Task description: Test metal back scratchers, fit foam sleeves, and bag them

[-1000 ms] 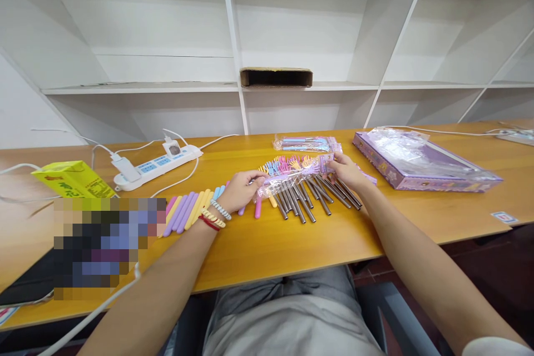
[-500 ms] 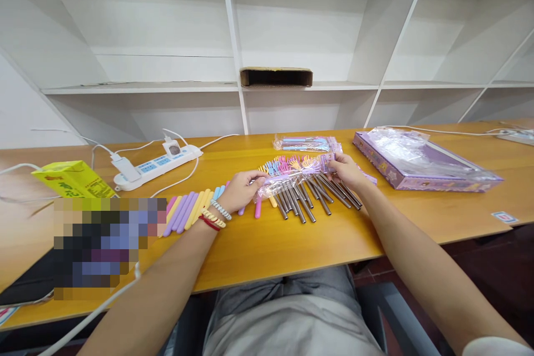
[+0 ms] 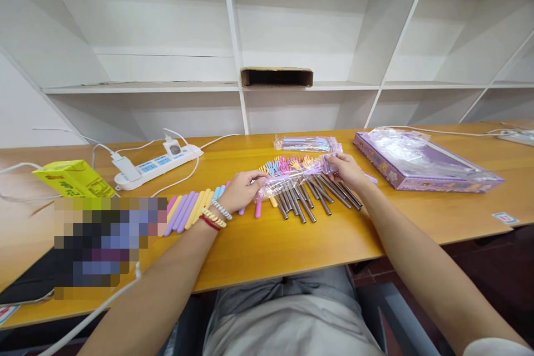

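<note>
A clear plastic bag with a purple piece inside stretches between my two hands. My left hand pinches its left end, thumb and fingers together. At the other end my right hand grips the bag's purple-printed end. Beneath and behind the bag lie small hand-shaped scratcher heads in yellow, blue, pink and orange. Several metal rods fan out towards me below it. Left of these, coloured handle tubes in purple, yellow, blue and pink lie in a row, partly covered by my left hand.
Behind the bag lies another filled bag. A purple display box with clear plastic sits to the right. A white power strip with cables, a yellow-green carton and a blurred-out area are on the left. White shelves hold a cardboard box.
The right end of the bag has shifted very slightly in my right hand. Otherwise both hands and the things on the table stay in place.
</note>
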A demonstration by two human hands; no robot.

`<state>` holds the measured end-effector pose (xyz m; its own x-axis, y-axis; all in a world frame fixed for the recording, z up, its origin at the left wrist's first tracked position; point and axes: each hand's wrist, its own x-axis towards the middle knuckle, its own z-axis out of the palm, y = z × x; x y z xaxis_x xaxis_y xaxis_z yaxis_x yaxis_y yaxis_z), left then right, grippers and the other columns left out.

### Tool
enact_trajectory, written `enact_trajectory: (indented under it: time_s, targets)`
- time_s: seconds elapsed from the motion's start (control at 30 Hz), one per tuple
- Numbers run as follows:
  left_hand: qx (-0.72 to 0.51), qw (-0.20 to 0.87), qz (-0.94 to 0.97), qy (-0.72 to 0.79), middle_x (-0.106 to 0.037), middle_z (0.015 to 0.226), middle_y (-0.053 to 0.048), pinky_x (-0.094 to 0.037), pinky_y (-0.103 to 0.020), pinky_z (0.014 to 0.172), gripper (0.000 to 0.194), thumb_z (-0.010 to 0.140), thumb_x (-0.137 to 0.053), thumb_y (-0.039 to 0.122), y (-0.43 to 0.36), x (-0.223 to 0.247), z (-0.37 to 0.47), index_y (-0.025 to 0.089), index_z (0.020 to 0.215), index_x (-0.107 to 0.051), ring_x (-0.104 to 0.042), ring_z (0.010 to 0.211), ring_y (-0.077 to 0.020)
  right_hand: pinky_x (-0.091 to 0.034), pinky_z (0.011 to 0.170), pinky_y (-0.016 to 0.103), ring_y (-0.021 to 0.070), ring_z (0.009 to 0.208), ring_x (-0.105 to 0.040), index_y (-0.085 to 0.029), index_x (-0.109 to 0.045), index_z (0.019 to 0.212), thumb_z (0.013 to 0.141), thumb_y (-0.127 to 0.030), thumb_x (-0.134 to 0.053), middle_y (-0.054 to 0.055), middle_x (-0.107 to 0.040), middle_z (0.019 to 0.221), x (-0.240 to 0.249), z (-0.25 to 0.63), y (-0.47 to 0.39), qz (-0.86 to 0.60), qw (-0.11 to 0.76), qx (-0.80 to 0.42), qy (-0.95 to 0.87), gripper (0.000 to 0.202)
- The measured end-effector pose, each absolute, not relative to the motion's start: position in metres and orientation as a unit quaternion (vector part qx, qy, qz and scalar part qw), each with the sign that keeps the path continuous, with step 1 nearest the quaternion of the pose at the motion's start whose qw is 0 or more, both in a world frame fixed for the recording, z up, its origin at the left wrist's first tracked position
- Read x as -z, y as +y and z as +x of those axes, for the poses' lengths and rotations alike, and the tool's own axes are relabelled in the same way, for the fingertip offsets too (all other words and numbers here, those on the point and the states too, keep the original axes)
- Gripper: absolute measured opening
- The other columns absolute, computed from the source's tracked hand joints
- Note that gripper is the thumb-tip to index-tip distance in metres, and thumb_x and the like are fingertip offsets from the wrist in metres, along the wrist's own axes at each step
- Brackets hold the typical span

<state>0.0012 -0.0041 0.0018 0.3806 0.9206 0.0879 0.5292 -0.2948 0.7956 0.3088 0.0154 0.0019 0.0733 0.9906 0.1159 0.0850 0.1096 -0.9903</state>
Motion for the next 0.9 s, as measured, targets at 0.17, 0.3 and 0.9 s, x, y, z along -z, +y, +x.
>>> enact_trajectory:
  time_s: [0.17, 0.3, 0.9]
  targets:
    - [-0.282, 0.346, 0.755, 0.48, -0.066, 0.067, -0.004, -0.028, -0.019, 0.023, 0.045, 0.086, -0.041, 0.045, -0.0051, -0.0029, 0.0013, 0.017, 0.119, -0.054, -0.045, 0.027, -0.0084, -0.021, 0.03, 0.019, 0.0101, 0.033, -0.044, -0.019, -0.045, 0.067, 0.066, -0.022, -0.055, -0.003, -0.049, 0.042, 0.0006, 0.311, 0.0168, -0.505, 0.517, -0.425, -0.544, 0.01]
    - [-0.278, 0.359, 0.752, 0.479, -0.066, 0.064, -0.003, -0.027, -0.018, 0.024, 0.046, 0.086, -0.04, 0.045, -0.0052, -0.0027, 0.0018, 0.016, 0.12, -0.052, -0.044, 0.027, -0.0086, -0.022, 0.031, 0.019, 0.0087, 0.034, -0.042, -0.018, -0.045, 0.066, 0.063, -0.019, -0.056, -0.003, -0.05, 0.043, 0.0014, 0.3119, 0.0171, -0.507, 0.514, -0.416, -0.552, 0.011]
    - [-0.272, 0.355, 0.748, 0.49, -0.064, 0.058, -0.002, -0.027, -0.018, 0.023, 0.044, 0.086, -0.04, 0.043, -0.0109, -0.0092, 0.0047, 0.016, 0.12, -0.052, -0.044, 0.026, -0.0095, -0.022, 0.032, 0.02, 0.0085, 0.034, -0.042, -0.019, -0.045, 0.068, 0.066, -0.024, -0.057, -0.005, -0.047, 0.044, 0.0038, 0.3117, 0.0193, -0.496, 0.525, -0.422, -0.548, 0.013]
